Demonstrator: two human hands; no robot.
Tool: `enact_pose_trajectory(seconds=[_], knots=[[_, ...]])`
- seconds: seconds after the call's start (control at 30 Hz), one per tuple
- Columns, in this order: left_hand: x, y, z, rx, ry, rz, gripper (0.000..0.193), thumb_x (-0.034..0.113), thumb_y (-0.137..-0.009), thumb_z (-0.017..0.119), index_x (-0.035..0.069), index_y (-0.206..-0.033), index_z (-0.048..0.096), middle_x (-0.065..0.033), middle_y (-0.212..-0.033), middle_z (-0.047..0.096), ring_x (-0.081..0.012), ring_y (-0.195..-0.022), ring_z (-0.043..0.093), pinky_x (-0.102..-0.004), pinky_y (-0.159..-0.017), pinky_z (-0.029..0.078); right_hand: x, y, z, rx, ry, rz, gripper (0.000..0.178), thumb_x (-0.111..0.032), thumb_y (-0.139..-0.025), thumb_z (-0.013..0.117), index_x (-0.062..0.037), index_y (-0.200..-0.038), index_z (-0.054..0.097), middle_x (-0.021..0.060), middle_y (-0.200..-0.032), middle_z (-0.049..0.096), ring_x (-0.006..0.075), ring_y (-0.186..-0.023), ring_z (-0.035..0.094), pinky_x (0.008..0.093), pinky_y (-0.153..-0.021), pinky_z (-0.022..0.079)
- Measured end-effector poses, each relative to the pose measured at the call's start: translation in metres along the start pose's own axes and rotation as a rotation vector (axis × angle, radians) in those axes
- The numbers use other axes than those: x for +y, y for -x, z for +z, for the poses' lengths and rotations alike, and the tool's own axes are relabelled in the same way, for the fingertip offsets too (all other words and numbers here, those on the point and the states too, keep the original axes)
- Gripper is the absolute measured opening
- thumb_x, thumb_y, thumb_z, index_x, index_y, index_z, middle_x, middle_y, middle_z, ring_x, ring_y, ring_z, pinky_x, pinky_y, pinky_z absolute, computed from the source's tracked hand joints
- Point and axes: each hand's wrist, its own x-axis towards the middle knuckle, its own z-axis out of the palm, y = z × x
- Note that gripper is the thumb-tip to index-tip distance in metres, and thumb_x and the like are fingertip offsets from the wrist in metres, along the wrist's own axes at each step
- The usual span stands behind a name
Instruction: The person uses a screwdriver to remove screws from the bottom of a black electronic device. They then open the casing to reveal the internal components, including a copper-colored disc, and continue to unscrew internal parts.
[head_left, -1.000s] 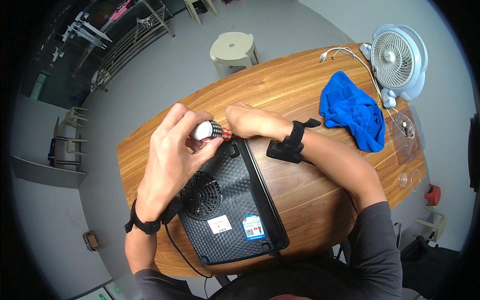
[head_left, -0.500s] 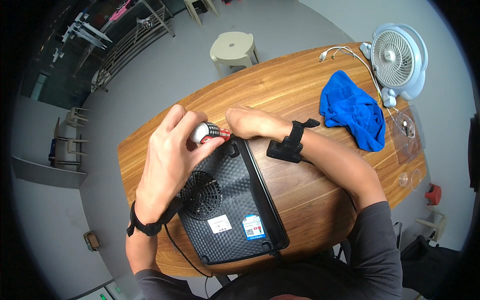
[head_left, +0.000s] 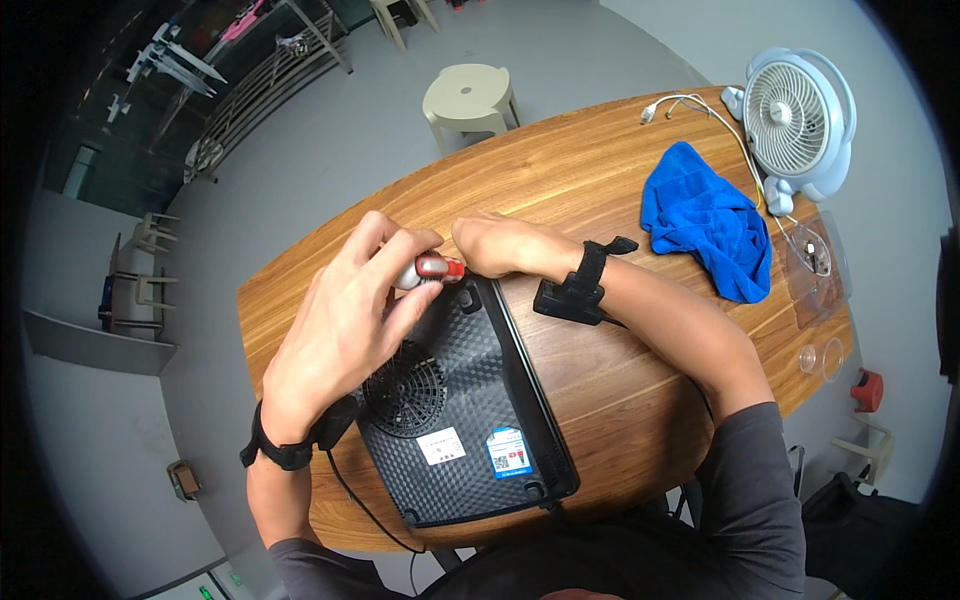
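A black induction cooker [head_left: 465,400] lies upside down on the wooden table, its textured underside, round fan grille and two stickers facing up. Around the white, red and dark handle of a screwdriver [head_left: 432,268] my left hand [head_left: 345,300] is closed, thumb and fingers gripping it above the cooker's far corner. The handle's red end points toward my right hand [head_left: 500,243], which rests bent at that same corner. Its fingers curl away out of sight, so what they hold, if anything, is hidden. The screwdriver's tip is not visible either.
A crumpled blue cloth [head_left: 705,220] lies to the right on the table. Beyond it stand a white fan [head_left: 790,110] with a pale cable and a clear plastic tray [head_left: 815,265]. A cream stool [head_left: 467,95] stands on the floor past the table's far edge.
The screwdriver handle has turned, showing a different coloured side. My left hand has shifted slightly and its fingers have rolled toward the right. My right hand stays at the corner.
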Motion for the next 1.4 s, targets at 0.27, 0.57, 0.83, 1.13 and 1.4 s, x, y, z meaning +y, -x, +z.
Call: enact_pose_trajectory(seconds=[0.27, 0.57, 0.83, 1.13, 1.4], knots=[[-0.009, -0.004, 0.011, 0.198, -0.238, -0.035, 0.035, 0.03, -0.089, 0.08, 0.001, -0.098, 0.064, -0.0129, -0.087, 0.059, -0.0335, -0.074, 0.064, -0.0429, -0.066, 0.053, -0.006, -0.003, 0.0, -0.028, 0.041, 0.016, 0.025, 0.003, -0.083, 0.064, 0.0063, -0.105, 0.075, 0.0269, -0.114, 0.072, 0.0404, -0.11, 0.07, 0.0451, -0.086, 0.059], [-0.011, -0.003, 0.009, 0.235, -0.205, -0.038, 0.036, 0.029, -0.089, 0.08, 0.0, -0.099, 0.063, -0.0145, -0.091, 0.06, -0.036, -0.076, 0.066, -0.0442, -0.067, 0.055, -0.005, -0.005, 0.0, -0.044, 0.101, -0.036, 0.022, -0.007, -0.091, 0.061, 0.0081, -0.101, 0.072, 0.0307, -0.103, 0.071, 0.0424, -0.098, 0.072, 0.0483, -0.078, 0.055], [-0.011, 0.009, 0.008, 0.275, -0.162, -0.018, 0.034, 0.026, -0.089, 0.08, 0.0, -0.104, 0.063, -0.0156, -0.096, 0.06, -0.038, -0.08, 0.065, -0.0453, -0.068, 0.055, 0.001, -0.015, 0.002, -0.053, 0.04, -0.093, 0.022, -0.01, -0.093, 0.057, 0.0039, -0.099, 0.073, 0.026, -0.096, 0.073, 0.0381, -0.093, 0.071, 0.046, -0.083, 0.054], [-0.006, 0.028, 0.005, 0.352, -0.152, -0.009, 0.029, 0.016, -0.088, 0.08, -0.001, -0.106, 0.064, -0.0146, -0.091, 0.059, -0.0307, -0.074, 0.062, -0.0413, -0.067, 0.052, 0.024, 0.005, 0.002, -0.035, -0.058, -0.267, 0.02, -0.007, -0.09, 0.062, -0.0002, -0.106, 0.072, 0.0195, -0.102, 0.074, 0.0334, -0.098, 0.07, 0.0418, -0.086, 0.054], [0.005, 0.061, -0.018, 0.395, -0.138, -0.029, 0.025, 0.014, -0.091, 0.078, -0.001, -0.105, 0.065, -0.0145, -0.093, 0.061, -0.0316, -0.078, 0.064, -0.0409, -0.069, 0.054, -0.007, 0.029, -0.001, -0.093, -0.158, -0.374, 0.018, -0.012, -0.089, 0.076, 0.001, -0.101, 0.072, 0.0134, -0.086, 0.074, 0.0228, -0.079, 0.07, 0.0357, -0.075, 0.056]])
